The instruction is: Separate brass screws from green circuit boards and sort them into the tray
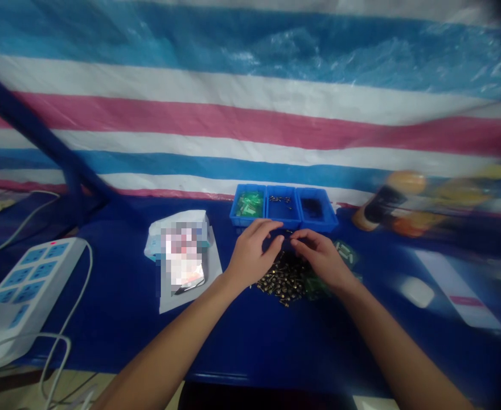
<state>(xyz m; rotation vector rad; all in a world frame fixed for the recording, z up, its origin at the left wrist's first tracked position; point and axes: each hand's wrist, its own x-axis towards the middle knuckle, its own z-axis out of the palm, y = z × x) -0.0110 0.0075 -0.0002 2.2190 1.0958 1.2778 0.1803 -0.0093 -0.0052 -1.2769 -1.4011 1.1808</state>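
My left hand (255, 253) is held over the left side of a pile of small brass-coloured metal parts (283, 285). Its thumb and curved fingers are apart, and I see nothing between them. Facing it, my right hand (322, 257) has its thumb and forefinger pinched together; a tiny shiny bit shows near the tips, too small to name. Green pieces (348, 251) lie beside and partly under the right hand. Just beyond both hands are three joined blue bins: the left bin (233, 219) contains green pieces, the middle bin (282, 215) a few small metal parts, the right bin (331, 219) dark pieces.
A phone (186, 262) and a white packet (154, 242) lie on white paper at left. A power strip (32, 279) with cables is at far left. Blurred on the right are a bottle (381, 202), a white rounded object (418, 291) and a white-pink box (458, 287).
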